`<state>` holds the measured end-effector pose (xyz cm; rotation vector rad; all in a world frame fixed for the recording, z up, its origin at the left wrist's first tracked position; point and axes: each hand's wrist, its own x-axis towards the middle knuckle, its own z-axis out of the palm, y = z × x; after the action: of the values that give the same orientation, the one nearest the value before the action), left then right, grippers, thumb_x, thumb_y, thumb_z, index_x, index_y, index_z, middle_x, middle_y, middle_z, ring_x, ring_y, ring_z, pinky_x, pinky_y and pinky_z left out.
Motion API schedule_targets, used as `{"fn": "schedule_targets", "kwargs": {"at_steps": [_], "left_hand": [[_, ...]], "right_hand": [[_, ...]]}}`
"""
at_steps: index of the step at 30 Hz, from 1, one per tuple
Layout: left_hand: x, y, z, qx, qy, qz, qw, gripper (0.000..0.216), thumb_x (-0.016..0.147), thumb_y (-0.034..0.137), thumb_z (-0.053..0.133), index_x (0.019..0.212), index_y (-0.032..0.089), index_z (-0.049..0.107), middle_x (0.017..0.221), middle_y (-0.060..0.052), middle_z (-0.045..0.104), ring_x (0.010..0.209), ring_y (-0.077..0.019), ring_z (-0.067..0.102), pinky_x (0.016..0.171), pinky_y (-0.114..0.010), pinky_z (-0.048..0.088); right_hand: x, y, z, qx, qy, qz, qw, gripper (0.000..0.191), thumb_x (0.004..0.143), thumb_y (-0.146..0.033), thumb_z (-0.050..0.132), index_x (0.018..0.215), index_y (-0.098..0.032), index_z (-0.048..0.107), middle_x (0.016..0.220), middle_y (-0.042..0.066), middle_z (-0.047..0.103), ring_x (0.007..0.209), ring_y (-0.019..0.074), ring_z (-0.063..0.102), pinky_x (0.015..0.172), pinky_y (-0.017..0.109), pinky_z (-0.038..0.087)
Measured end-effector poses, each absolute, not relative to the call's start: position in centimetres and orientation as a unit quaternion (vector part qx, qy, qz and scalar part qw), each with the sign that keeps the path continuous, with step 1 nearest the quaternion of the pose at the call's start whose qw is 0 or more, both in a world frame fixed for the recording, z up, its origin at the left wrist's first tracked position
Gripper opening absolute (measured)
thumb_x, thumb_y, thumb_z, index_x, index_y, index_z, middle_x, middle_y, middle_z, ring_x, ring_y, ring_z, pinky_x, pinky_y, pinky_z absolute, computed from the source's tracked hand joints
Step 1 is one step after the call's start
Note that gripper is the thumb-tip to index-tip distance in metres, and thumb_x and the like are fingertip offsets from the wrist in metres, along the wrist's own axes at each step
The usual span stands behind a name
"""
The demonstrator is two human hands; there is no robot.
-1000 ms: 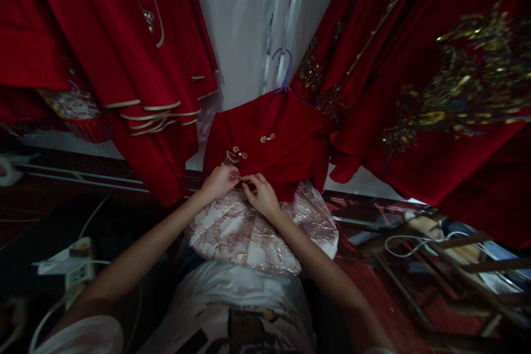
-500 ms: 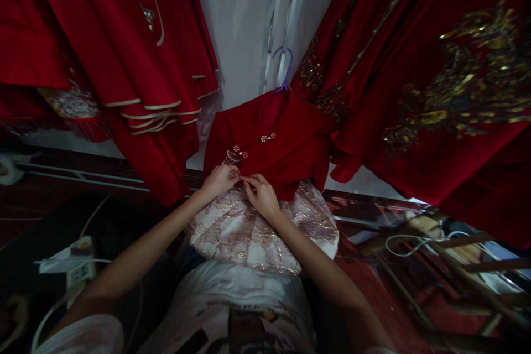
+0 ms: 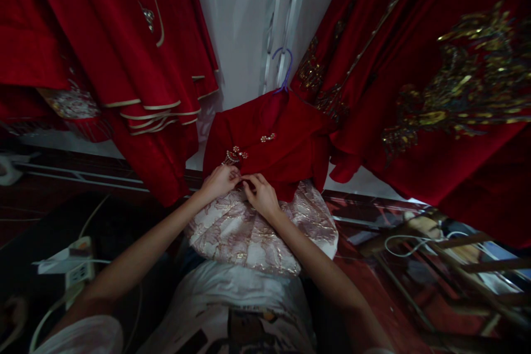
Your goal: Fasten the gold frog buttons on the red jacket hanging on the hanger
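Note:
A small red jacket (image 3: 286, 146) with pearl clasps (image 3: 267, 137) hangs on a purple hanger (image 3: 283, 69) in front of me. Below it spreads a pale pink and gold brocade skirt (image 3: 249, 232). My left hand (image 3: 219, 181) and my right hand (image 3: 260, 193) meet at the jacket's lower front edge, fingers pinched together on the fabric beside a beaded clasp (image 3: 234, 155). What sits between the fingertips is too small to make out.
Red embroidered robes hang at the left (image 3: 124, 55) and the right (image 3: 435, 83), with a white curtain (image 3: 249, 27) between them. A power strip (image 3: 78, 271) with cables lies on the floor at the left. A wooden chair frame (image 3: 456, 265) stands at the right.

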<state>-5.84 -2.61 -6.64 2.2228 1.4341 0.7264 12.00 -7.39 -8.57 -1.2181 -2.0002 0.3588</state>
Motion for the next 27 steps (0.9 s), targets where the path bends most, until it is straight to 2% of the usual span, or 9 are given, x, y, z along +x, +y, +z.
{"fn": "schedule_targets", "kwargs": {"at_steps": [4,9,15,23,27], "left_hand": [[-5.72,-2.85,-6.36,0.800,0.511,0.247,0.193,0.018,0.081,0.031,0.055,0.084,0.017,0.066,0.081,-0.006,0.074,0.078,-0.0174,0.070,0.067,-0.023,0.052],[-5.71,-2.86,-6.38,0.797,0.519,0.238,0.198,0.012,0.077,0.024,0.057,0.083,0.017,0.065,0.079,-0.005,0.073,0.079,-0.0175,0.070,0.069,-0.023,0.052],[-5.67,-2.87,-6.52,0.797,0.518,0.242,0.195,0.013,0.075,0.018,0.056,0.085,0.016,0.064,0.080,-0.005,0.073,0.079,-0.0173,0.070,0.071,-0.024,0.053],[-5.69,-2.96,-6.43,0.800,0.503,0.261,0.198,0.013,0.074,0.027,0.062,0.083,0.017,0.064,0.079,-0.004,0.073,0.078,-0.0174,0.070,0.069,-0.023,0.053],[-5.84,-2.73,-6.64,0.797,0.500,0.270,0.204,0.012,0.077,0.026,0.060,0.083,0.017,0.064,0.079,-0.004,0.073,0.076,-0.0168,0.070,0.068,-0.023,0.052]], "right_hand": [[11.98,-7.40,-8.53,-0.489,-0.780,0.129,0.369,0.025,0.094,-0.029,0.044,0.114,-0.028,0.059,0.108,0.004,0.059,0.086,0.0153,0.062,0.071,0.024,0.052],[11.99,-7.46,-8.44,-0.499,-0.785,0.107,0.350,0.025,0.094,-0.030,0.044,0.114,-0.028,0.060,0.106,0.005,0.059,0.084,0.0156,0.062,0.067,0.023,0.050],[11.86,-7.67,-8.33,-0.505,-0.792,0.088,0.332,0.032,0.095,-0.031,0.044,0.124,-0.030,0.056,0.114,0.005,0.057,0.096,0.0166,0.061,0.072,0.024,0.051],[12.09,-7.56,-8.29,-0.499,-0.799,0.085,0.325,0.032,0.095,-0.029,0.043,0.124,-0.028,0.056,0.112,0.004,0.057,0.095,0.0150,0.061,0.076,0.023,0.051],[12.08,-7.52,-8.39,-0.497,-0.798,0.090,0.330,0.034,0.095,-0.028,0.043,0.126,-0.030,0.056,0.112,0.004,0.058,0.091,0.0138,0.062,0.074,0.022,0.051]]}}
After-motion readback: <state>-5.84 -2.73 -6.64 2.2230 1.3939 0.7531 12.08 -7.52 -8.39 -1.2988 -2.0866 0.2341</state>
